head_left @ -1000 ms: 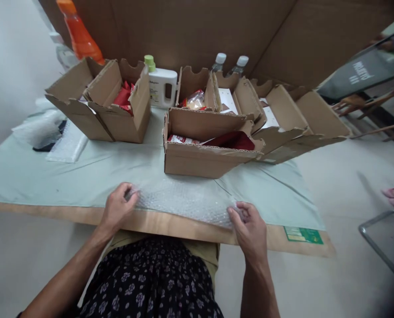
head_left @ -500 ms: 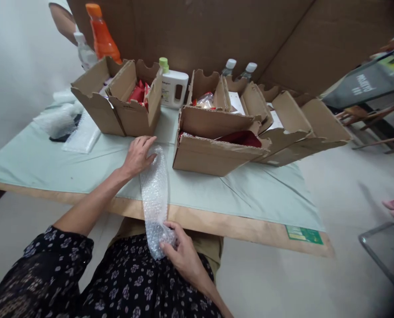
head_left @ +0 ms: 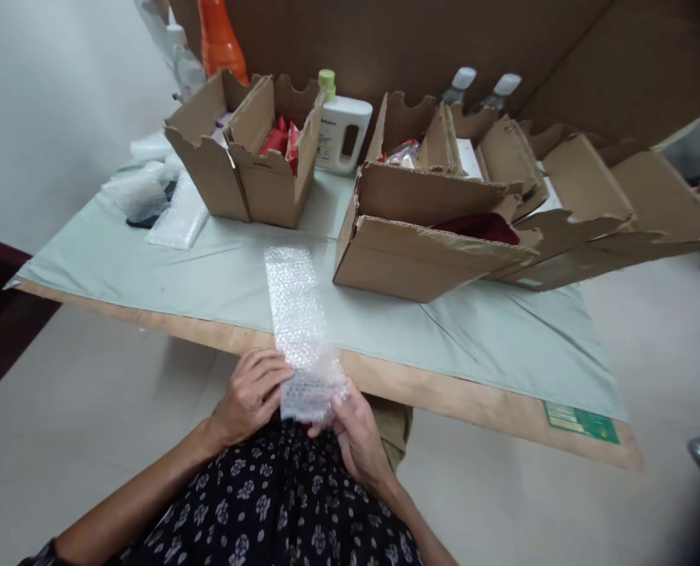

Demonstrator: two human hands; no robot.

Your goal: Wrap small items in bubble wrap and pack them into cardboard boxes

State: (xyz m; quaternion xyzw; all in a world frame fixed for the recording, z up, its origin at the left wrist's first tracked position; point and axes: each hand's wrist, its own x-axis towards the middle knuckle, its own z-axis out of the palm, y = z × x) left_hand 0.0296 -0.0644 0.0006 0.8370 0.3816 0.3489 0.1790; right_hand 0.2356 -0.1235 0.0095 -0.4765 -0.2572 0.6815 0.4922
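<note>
Right hand (head_left: 358, 431) has the near end of a bubble wrap strip (head_left: 296, 303) pinched, thumb on top, and the left hand (head_left: 257, 393) has its fingers against the left edge. Far end's lying flat on a pale green cloth (head_left: 208, 287), just left of the front cardboard box (head_left: 429, 259). White green-capped jug (head_left: 343, 130) sits behind, between more boxes (head_left: 267, 185).

So the bubble wrap (head_left: 298, 295) has gone from stretched sideways between both hands to running lengthwise away from the body. Left hand (head_left: 254, 397) has come back off the far end to the near one, close to the right hand (head_left: 357, 428), and that far end now lies loose on the pale green cloth (head_left: 220, 283).
</note>
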